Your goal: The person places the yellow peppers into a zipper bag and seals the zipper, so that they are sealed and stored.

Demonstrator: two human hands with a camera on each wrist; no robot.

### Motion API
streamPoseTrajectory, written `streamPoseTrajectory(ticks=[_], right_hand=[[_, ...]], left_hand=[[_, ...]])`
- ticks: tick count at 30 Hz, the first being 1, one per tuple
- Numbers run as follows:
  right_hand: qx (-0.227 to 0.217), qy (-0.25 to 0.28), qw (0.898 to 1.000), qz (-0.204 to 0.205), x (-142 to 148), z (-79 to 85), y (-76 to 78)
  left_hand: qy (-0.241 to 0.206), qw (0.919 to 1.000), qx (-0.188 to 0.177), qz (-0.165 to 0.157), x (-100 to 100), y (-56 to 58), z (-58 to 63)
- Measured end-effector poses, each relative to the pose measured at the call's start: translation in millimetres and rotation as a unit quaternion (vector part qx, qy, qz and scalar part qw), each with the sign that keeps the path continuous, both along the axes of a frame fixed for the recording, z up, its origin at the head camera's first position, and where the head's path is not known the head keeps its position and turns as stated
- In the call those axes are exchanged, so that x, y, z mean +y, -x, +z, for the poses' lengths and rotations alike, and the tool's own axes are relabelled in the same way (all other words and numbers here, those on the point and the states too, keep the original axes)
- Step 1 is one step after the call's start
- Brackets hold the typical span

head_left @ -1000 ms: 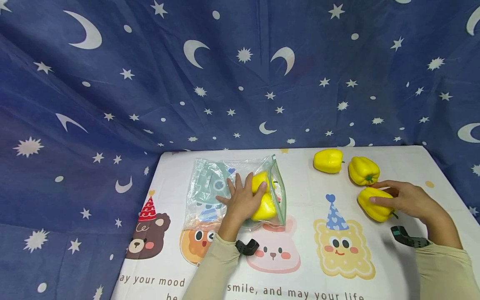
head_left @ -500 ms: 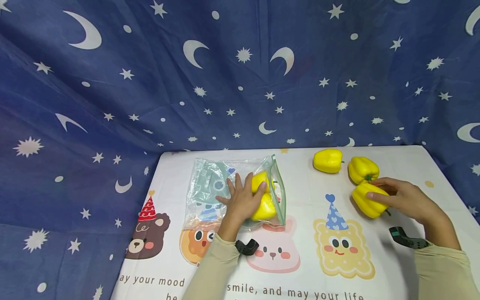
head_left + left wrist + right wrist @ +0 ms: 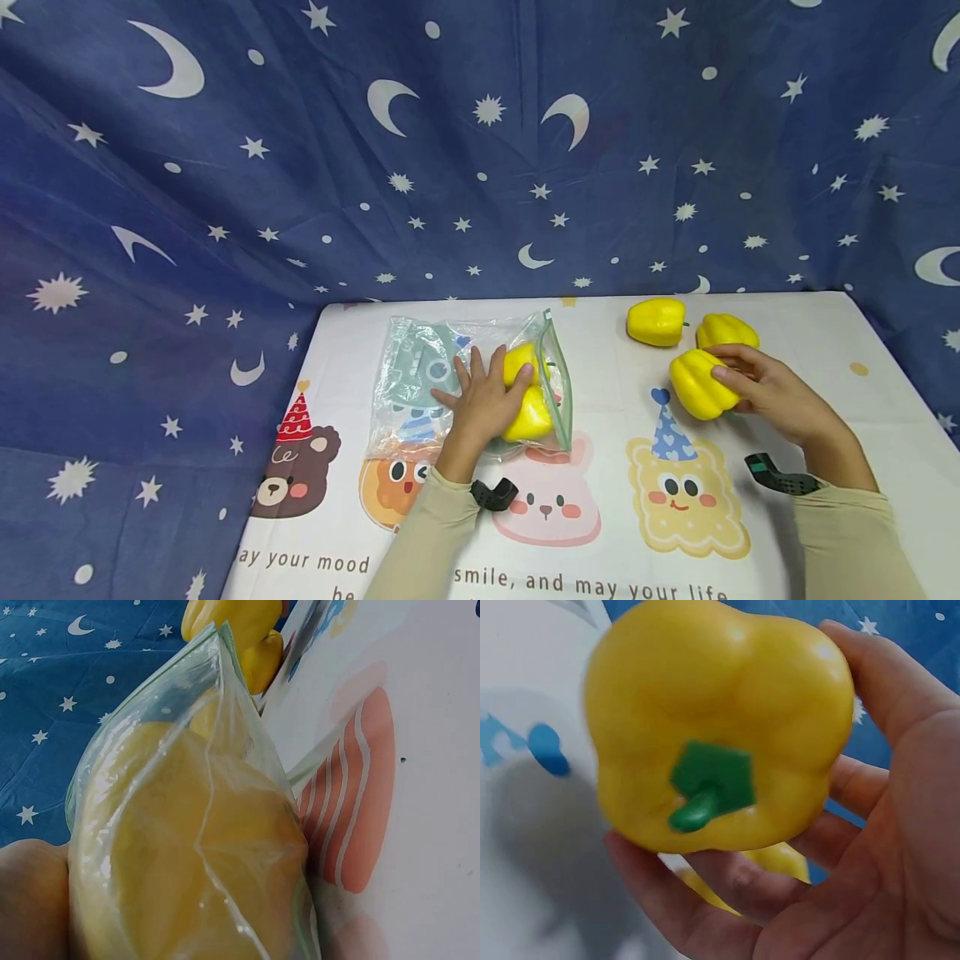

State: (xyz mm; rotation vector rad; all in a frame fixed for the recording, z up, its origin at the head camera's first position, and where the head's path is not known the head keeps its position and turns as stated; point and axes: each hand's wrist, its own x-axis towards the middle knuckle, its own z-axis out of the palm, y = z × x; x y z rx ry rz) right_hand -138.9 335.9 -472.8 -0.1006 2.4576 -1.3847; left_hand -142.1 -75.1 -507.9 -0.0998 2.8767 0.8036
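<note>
My right hand [image 3: 776,400] grips a yellow bell pepper [image 3: 701,385], thumb on one side and fingers on the other. Its green stem [image 3: 712,780] faces the right wrist camera. On the left, my left hand [image 3: 486,404] lies with spread fingers on a clear zip bag [image 3: 420,375]. Two yellow bell peppers sit inside, the rear one [image 3: 517,364] and the front one [image 3: 529,417], near the green-edged mouth [image 3: 561,383], which faces right and gapes a little. In the left wrist view, the bag's plastic [image 3: 202,825] fills the middle over a pepper.
Two more yellow peppers rest at the back right: one on its side [image 3: 656,322], the other [image 3: 726,331] partly behind my right hand. A white cloth with cartoon prints [image 3: 686,500] covers the table. Behind it hangs a blue star-patterned curtain [image 3: 480,150].
My right hand has lifted its pepper from beside the rear ones and carried it left toward the bag, turning it. The left hand and bag stay in place.
</note>
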Motion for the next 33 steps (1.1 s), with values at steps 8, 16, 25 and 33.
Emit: streamPoseTrajectory(ticks=[8, 16, 25, 33], right_hand=[[-0.034, 0.138, 0.99, -0.002, -24.0, -16.2, 6.7], [-0.05, 0.111, 0.992, -0.034, -53.1, -21.0, 12.7], [-0.046, 0.088, 0.995, -0.026, -86.3, -26.7, 15.7], [-0.063, 0.095, 0.992, -0.046, -109.2, -28.9, 18.5]], left_hand=[[0.001, 1.0, 0.003, -0.001, -0.4, 0.3, -0.6], [0.007, 1.0, -0.002, -0.001, -0.2, 0.6, 0.8], [0.015, 0.9999, -0.003, -0.001, -0.1, -2.2, 1.1], [0.017, 0.9999, 0.002, -0.004, -0.2, -1.0, 2.2]])
